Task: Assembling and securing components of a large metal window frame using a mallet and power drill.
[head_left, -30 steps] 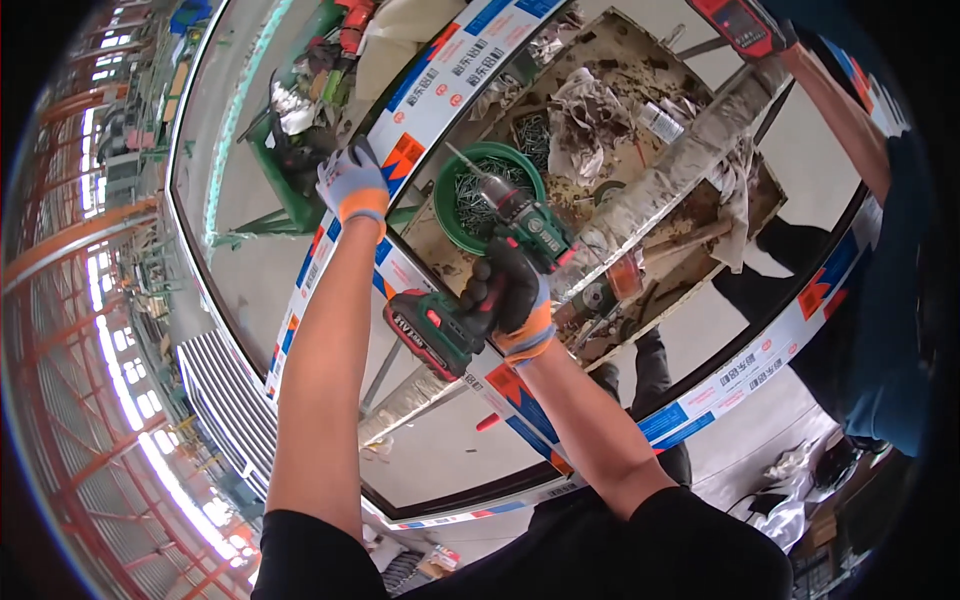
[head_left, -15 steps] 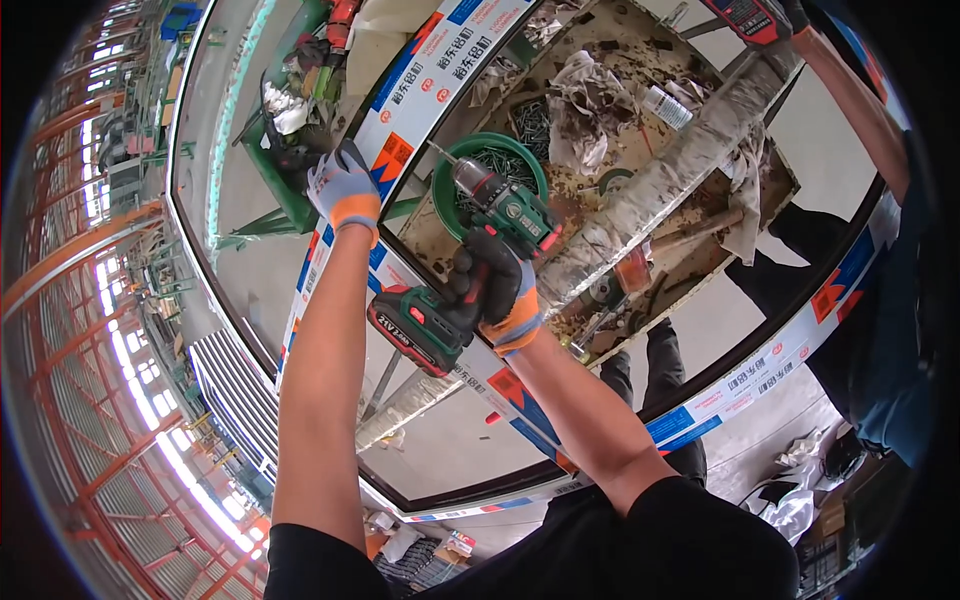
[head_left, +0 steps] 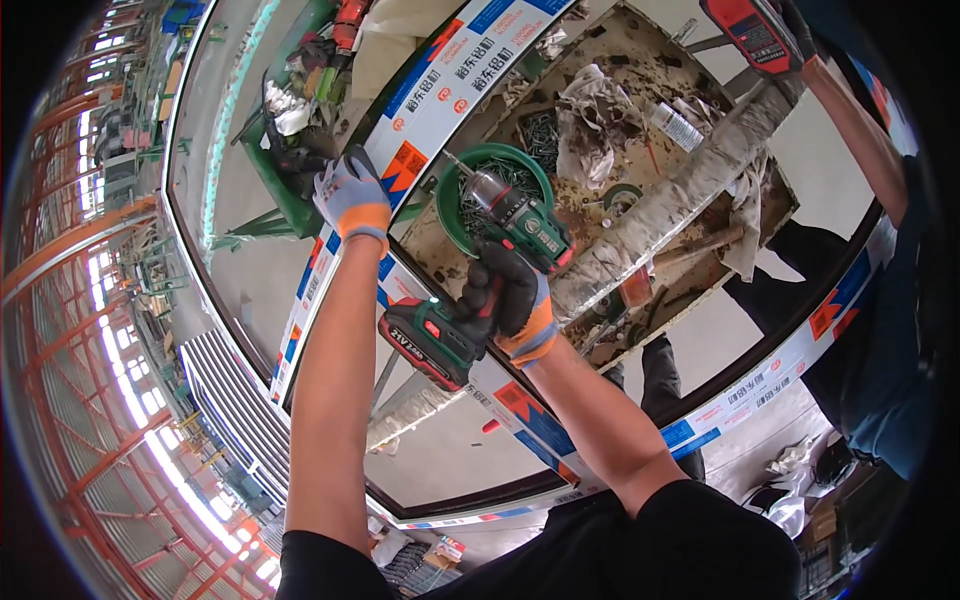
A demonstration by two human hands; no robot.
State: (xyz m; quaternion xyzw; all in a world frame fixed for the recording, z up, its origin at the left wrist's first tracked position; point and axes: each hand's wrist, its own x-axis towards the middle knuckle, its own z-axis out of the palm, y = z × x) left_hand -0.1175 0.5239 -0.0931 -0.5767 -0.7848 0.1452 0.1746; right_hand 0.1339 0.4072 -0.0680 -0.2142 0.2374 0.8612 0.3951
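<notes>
Cordless drill (head_left: 500,270), green and black with a red-and-black battery pack at its foot, sits in our right hand (head_left: 512,305), whose gloved fingers are wrapped tight round the grip. Its chuck points up and to the left, and the bit tip lies against the edge of the white framing strip (head_left: 440,85) that carries blue and orange markings. Our left hand (head_left: 348,195), in a grey glove with an orange cuff, is pressed flat on that same strip a little further along, fingers spread rather than curled round anything; the two hands are near each other but apart.

Just behind the drill's nose we see a round green bowl (head_left: 462,215) with small dark screws in it, resting on a cluttered worktop (head_left: 640,110) strewn with crumpled rags, scraps and a small bottle. A long pale tube (head_left: 690,200) wrapped in foil-like material crosses the worktop diagonally.

At the upper right another person's arm (head_left: 855,110) reaches in, the hand holding a red-and-black tool (head_left: 750,35). Red steel framework fills the left rim of the view.
</notes>
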